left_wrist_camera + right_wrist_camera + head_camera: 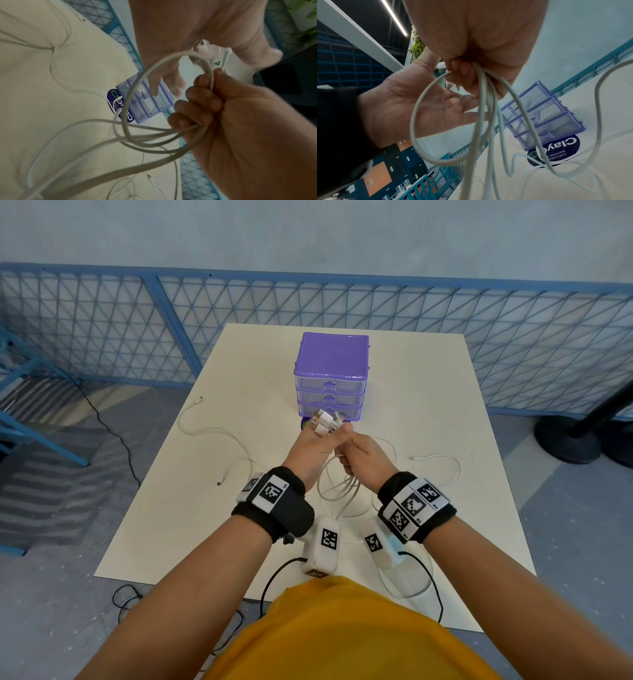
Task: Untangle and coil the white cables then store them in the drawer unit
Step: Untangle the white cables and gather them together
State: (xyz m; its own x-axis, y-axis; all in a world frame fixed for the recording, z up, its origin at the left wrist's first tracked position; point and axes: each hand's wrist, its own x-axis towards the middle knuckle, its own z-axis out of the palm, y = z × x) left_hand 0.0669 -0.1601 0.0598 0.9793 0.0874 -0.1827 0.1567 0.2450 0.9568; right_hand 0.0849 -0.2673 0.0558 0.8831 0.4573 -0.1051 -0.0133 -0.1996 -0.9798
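Above the middle of the table, both hands hold one bundle of white cables (337, 484). My right hand (363, 453) is a fist around the gathered strands (481, 94), and loops hang below it (130, 94). My left hand (308, 450) is just left of it. Its thumb pinches the bunched white connector ends (323, 422) while the other fingers stay spread (171, 83). The purple drawer unit (332, 371) stands behind the hands with all three clear drawers closed. More white cable trails from the bundle onto the table.
One loose white cable (212, 433) snakes across the white table (428, 392) on the left, and another (442, 460) lies on the right. A round dark blue sticker (556, 150) sits in front of the drawer unit. Blue mesh fencing (102, 330) surrounds the table.
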